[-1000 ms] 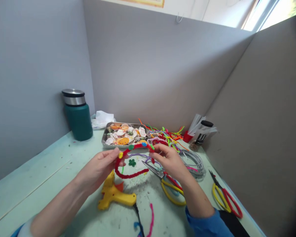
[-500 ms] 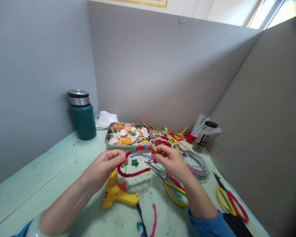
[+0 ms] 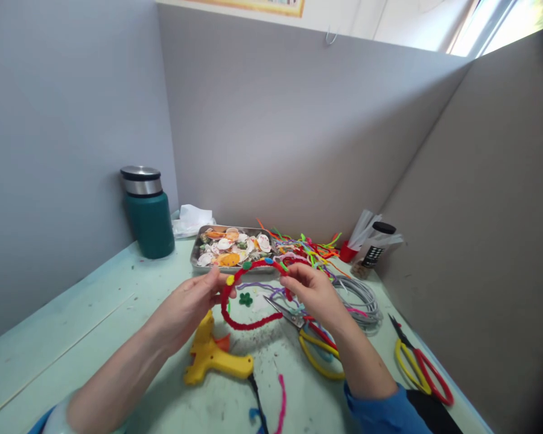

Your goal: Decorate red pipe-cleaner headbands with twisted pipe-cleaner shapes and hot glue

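The 2 hands have the band up between them, above the table and in front of the tray. The right hand pinches its upper right side between thumb and fingers; the left hand has fingers against its upper left side, but whether they close on it I cannot tell. The band, red and fuzzy, curves in an open loop with its lower end free. It should be very light, soft outside yet springy enough to keep a bend, with little slip and little risk of breaking. The dots along the top are likelier to come off than the band is to snap, so bare red stretches between them look the best hold, with light pressure.

The sleeves and the glue gun's cord run out of view at the bottom edge. The right forearm covers part of the near scissors. Right fingertips hide the band's other end; a red bit below them may be that end or something behind. The yellow dot shows plainly, but how any dot is fixed is too small to make out
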### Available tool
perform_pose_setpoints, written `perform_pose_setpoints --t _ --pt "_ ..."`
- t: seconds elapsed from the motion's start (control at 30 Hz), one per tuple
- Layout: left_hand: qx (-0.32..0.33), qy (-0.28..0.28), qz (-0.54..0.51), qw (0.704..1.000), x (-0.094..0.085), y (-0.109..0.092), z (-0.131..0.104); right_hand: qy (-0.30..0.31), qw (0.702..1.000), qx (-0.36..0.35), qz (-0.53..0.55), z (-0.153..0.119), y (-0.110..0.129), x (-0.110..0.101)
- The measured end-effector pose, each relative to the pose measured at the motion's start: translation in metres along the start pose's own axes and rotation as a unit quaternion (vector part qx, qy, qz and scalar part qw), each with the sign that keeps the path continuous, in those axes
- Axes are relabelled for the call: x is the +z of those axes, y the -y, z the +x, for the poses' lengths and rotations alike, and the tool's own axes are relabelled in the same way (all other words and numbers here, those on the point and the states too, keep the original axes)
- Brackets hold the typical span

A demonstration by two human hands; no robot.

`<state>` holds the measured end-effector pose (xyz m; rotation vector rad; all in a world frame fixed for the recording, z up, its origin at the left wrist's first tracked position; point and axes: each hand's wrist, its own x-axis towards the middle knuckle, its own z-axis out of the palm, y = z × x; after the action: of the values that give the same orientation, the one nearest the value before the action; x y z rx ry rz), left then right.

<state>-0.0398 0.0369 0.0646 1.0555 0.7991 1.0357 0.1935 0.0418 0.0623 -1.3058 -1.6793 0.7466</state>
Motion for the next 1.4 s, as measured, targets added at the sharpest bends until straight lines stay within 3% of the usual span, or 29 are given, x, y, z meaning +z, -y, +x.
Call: perform_pose_setpoints --t 0.23,0.5,0.67,1.07,1.4 --pt "-0.012 0.042 0.045 0.998 -0.002 -0.001 -0.003 0.017 0.999 0.019 0.021 -0.001 0.005 0.002" --pt "-0.034 0.098 0.071 0.992 0.001 -0.004 -0.010 0.018 0.998 0.005 0.065 0.003 -0.011 0.012" --pt "-0.042 0.132 0.085 0.987 0.000 -0.002 -0.012 -0.010 0.998 -0.004 0.068 0.003 -0.011 0.013" --pt "-0.027 0.117 0.093 0.988 0.002 -0.004 -0.010 -0.042 0.999 -0.021 0.027 0.002 -0.004 0.008" --pt "-0.034 0.095 0.015 0.995 0.002 -0.002 -0.006 -0.067 0.997 -0.036 -0.032 -0.003 0.010 0.000"
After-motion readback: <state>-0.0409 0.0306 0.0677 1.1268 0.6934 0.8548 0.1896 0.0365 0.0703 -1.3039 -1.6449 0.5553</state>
